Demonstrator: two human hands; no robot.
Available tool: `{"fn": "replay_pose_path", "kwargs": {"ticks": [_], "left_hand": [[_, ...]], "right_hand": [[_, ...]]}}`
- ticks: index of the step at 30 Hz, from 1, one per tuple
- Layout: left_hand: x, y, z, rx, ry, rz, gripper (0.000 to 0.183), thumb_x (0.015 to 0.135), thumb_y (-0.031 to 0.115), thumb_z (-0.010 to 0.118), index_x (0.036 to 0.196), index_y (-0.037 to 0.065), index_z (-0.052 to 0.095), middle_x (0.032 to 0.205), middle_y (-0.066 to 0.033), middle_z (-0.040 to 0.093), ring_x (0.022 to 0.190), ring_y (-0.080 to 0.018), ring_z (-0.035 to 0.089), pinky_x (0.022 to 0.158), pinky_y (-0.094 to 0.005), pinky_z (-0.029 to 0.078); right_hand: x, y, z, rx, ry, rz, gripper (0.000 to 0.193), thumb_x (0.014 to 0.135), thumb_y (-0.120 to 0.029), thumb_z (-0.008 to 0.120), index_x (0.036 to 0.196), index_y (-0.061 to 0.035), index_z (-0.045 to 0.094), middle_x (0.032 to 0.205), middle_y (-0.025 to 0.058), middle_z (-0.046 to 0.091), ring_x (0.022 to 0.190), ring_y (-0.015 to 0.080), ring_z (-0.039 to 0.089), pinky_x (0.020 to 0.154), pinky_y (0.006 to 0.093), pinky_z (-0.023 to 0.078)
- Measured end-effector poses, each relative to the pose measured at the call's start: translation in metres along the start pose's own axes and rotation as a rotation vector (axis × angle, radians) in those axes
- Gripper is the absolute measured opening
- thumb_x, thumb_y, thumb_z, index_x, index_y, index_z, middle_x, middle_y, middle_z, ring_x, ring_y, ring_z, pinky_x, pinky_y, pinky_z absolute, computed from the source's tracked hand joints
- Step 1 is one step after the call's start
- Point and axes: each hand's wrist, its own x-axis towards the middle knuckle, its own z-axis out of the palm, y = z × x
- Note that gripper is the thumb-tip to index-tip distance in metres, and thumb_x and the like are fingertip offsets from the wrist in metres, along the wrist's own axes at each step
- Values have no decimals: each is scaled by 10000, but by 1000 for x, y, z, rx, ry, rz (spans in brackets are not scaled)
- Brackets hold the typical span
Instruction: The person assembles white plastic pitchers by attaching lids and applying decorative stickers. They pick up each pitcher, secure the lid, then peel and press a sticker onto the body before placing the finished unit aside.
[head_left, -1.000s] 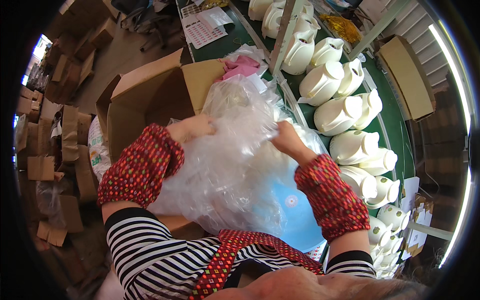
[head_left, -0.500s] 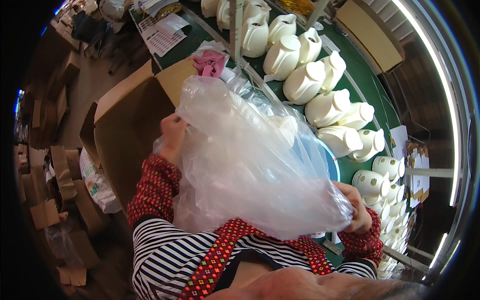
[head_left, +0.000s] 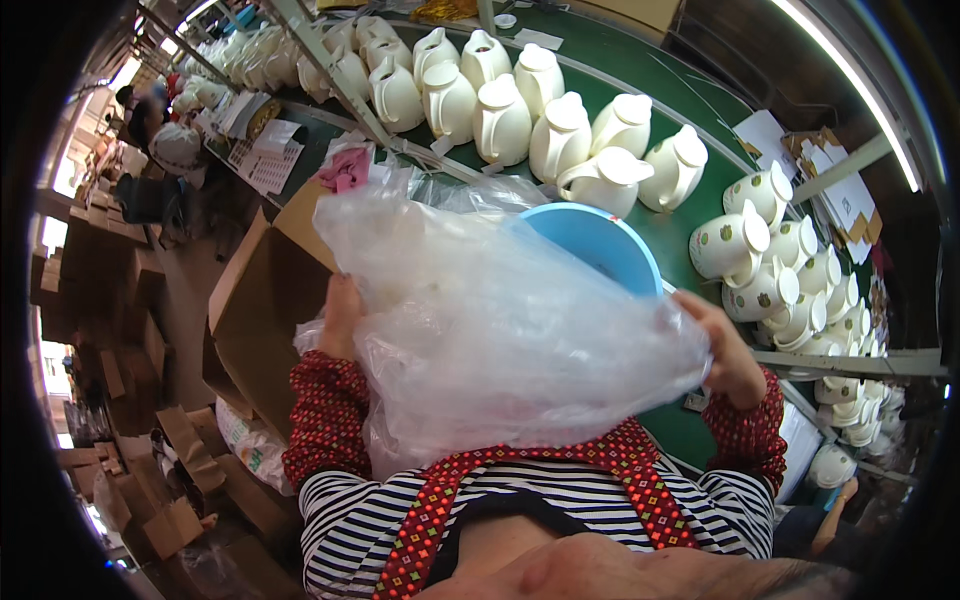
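A large, cloudy clear plastic bag point(head_left: 530, 340) spreads in front of my chest and hides much of the bench behind it. At its left edge, my left hand point(head_left: 345, 308) is closed on the plastic, the fingertips partly covered. The opposite side of the bag is gripped by my right hand point(head_left: 722, 345), its fingers curled around the gathered film. Just beyond the bag a light blue basin point(head_left: 640, 252) shows its far rim and inner wall. An open cardboard box point(head_left: 265, 300) stands close to my left forearm.
Rows of cream jugs point(head_left: 560, 140) stand on the green bench point(head_left: 690, 225) beyond the basin. Patterned jugs point(head_left: 730, 250) crowd the right. A pink cloth point(head_left: 345, 170) lies near the box. Loose cartons point(head_left: 170, 525) cover the left floor. Another person's arm point(head_left: 832, 518) shows at lower right.
The view has turned, uncovering more of the blue basin and the bench. The bag sits lower and flatter, still held at both sides by my hands.
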Motion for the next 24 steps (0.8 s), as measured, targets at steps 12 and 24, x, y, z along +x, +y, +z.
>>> {"fn": "replay_pose_path", "kwargs": {"ticks": [12,24], "left_hand": [[-217,234,133,40,-807,491,340,997,128,706,1295,-6,610,1177,-37,679,1070,-160,617,948,-350,511],[-243,215,125,764,-204,1504,387,762,-24,593,1141,29,656,940,-174,636,871,-401,656,744,-456,561]], "right_hand": [[-47,211,7,334,820,167,254,970,-129,615,1139,49,685,983,55,702,902,183,674,865,323,545],[-74,225,26,1062,1040,96,180,1036,-135,531,1059,-4,652,957,66,707,875,161,693,804,322,588]]}}
